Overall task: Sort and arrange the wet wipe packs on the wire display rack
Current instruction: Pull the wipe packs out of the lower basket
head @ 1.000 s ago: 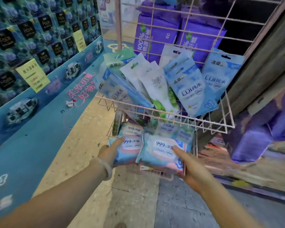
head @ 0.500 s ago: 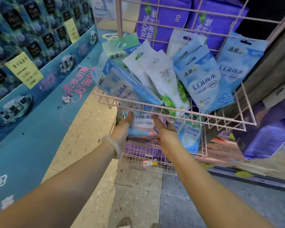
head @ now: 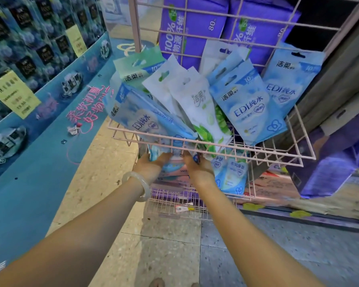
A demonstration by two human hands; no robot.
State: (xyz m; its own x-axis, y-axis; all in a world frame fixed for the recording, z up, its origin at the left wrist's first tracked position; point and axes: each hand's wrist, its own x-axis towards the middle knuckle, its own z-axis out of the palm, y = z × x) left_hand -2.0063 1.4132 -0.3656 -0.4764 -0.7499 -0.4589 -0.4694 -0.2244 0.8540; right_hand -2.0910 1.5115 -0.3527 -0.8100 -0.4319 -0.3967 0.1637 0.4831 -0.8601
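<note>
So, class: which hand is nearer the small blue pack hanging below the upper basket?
Right. The right hand is beside the small blue pack; the left hand lies farther left.

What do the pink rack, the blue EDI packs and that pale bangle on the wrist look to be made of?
Pink wire display rack: thin metal rods, seemingly with a matte pink coating. Light-blue EDI wet wipe pack: soft plastic film, slightly glossy, with a punched hang hole. Pale translucent bangle: smooth and milky, perhaps jade or glass; I cannot tell which.

Retail shop aisle. Pink wire rack (head: 214, 141) stuffed with hang-hole wipe packs (head: 245, 104), purple bulk packs (head: 187, 27) behind, yellow price tag (head: 15, 92) on blue promo display (head: 39, 129), barcode sticker (head: 182, 208) on low shelf.
</note>
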